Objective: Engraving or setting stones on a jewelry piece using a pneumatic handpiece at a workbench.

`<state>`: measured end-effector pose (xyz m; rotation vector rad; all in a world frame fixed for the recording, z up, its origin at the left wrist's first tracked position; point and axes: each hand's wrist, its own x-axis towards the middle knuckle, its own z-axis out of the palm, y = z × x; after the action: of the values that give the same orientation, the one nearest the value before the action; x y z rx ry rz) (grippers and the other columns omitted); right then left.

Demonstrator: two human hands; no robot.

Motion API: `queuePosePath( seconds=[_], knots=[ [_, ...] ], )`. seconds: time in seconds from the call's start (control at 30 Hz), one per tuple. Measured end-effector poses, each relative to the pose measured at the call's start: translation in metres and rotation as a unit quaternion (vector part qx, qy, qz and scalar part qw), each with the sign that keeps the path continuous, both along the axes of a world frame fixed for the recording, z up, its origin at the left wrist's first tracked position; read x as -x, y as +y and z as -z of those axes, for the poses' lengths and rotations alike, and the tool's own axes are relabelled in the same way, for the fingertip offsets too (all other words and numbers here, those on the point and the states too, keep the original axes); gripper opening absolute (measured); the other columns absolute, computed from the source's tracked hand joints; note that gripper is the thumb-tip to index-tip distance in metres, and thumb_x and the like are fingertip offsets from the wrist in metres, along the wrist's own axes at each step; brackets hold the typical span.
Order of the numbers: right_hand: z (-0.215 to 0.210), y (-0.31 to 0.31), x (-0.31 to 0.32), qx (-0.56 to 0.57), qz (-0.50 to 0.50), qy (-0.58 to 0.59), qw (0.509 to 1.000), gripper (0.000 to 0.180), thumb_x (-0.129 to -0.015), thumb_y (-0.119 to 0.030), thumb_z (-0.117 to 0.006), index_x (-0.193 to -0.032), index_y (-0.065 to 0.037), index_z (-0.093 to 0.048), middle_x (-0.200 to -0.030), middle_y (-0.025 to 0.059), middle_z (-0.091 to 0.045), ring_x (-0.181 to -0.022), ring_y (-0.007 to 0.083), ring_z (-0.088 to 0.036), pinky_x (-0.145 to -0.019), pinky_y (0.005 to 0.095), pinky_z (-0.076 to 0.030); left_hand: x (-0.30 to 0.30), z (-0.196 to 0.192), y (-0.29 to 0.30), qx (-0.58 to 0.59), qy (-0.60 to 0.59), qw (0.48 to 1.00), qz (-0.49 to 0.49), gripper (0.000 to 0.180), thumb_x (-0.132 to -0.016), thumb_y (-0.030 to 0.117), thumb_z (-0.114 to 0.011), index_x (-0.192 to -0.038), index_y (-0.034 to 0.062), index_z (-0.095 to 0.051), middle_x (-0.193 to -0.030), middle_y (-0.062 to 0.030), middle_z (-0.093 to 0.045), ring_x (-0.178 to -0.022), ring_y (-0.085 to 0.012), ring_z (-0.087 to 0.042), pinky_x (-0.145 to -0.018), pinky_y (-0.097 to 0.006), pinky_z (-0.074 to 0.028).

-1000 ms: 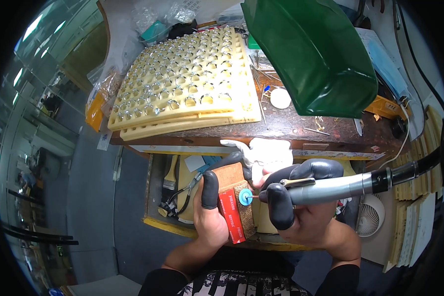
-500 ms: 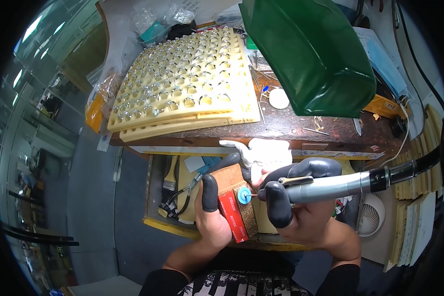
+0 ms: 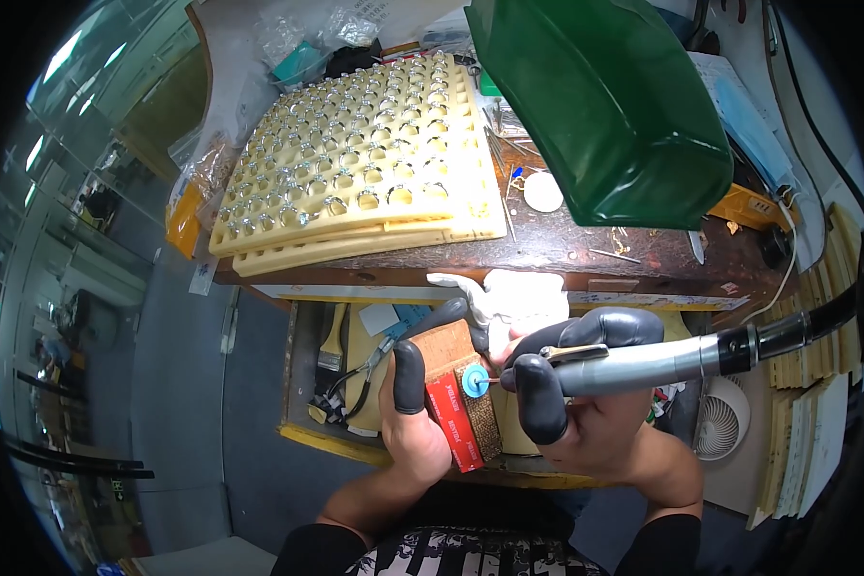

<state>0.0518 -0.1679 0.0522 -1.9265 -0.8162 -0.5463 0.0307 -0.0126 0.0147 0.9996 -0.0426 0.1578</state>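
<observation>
My left hand [image 3: 415, 437], in black finger cots, is closed on a small block [image 3: 466, 422]. One side of the block is red with pale print, another is rough and speckled brown, and a brown flap stands at its far end. In my right hand [image 3: 586, 408], also with black finger cots, is a grey rotary handpiece [image 3: 643, 367]. Its thin shank carries a light-blue disc [image 3: 475, 381], which lies against the speckled face of the block. Behind both hands sits a white glove or cloth [image 3: 523, 305].
Yellow trays [image 3: 365, 226] bearing rows of rings stand on the wooden bench [image 3: 586, 240]. A dark green cover [image 3: 605, 115] overhangs the bench's right part. Below, an open drawer [image 3: 302, 437] holds pliers [image 3: 367, 370] and a brush [image 3: 332, 341]. A white fan [image 3: 722, 418] stands to the right.
</observation>
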Motion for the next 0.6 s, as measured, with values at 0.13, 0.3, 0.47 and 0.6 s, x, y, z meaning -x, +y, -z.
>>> queuePosePath(
  seconds=[0.13,0.3,0.47,0.6],
  knots=[
    [0.0002,-0.0003,0.0002,0.0,0.008,-0.001,1.0,0.011,-0.093,-0.006,-0.061,-0.087,0.002,-0.067,-0.089,0.0116,-0.071,-0.08,0.0202,-0.069,-0.077,0.0348,-0.058,0.0,-0.0004,-0.0011,0.01,0.006,1.0,-0.004,0.062,-0.108,0.045,-0.027,-0.135,-0.0051,-0.051,-0.113,-0.0153,-0.062,-0.107,-0.0247,-0.06,-0.099,-0.04,-0.047],
    [0.0017,-0.0002,0.0,-0.017,-0.003,0.01,1.0,0.01,-0.093,-0.006,-0.062,-0.09,0.002,-0.067,-0.09,0.0117,-0.071,-0.082,0.0201,-0.07,-0.078,0.0347,-0.058,0.0,0.0009,0.0,0.012,-0.006,1.0,0.0,0.062,-0.108,0.045,-0.027,-0.134,-0.0054,-0.051,-0.115,-0.0163,-0.062,-0.108,-0.0255,-0.061,-0.099,-0.04,-0.047],
    [0.002,0.0008,0.0008,-0.015,-0.001,0.001,1.0,0.009,-0.092,-0.005,-0.062,-0.091,0.002,-0.067,-0.09,0.0117,-0.071,-0.082,0.0208,-0.07,-0.077,0.0349,-0.058,0.0002,0.0016,0.001,0.006,-0.008,1.0,0.008,0.062,-0.108,0.045,-0.027,-0.135,-0.0054,-0.051,-0.116,-0.0164,-0.062,-0.109,-0.0256,-0.061,-0.1,-0.04,-0.047],
    [0.0001,-0.0005,0.0004,0.011,0.004,-0.01,1.0,0.009,-0.092,-0.006,-0.062,-0.092,0.001,-0.067,-0.091,0.0116,-0.071,-0.083,0.0215,-0.07,-0.078,0.0355,-0.058,-0.0012,0.0074,0.0081,0.001,-0.044,0.998,0.048,0.057,-0.109,0.039,-0.027,-0.142,-0.0051,-0.042,-0.126,-0.0299,-0.058,-0.116,-0.036,-0.06,-0.105,-0.049,-0.045]
  ],
)
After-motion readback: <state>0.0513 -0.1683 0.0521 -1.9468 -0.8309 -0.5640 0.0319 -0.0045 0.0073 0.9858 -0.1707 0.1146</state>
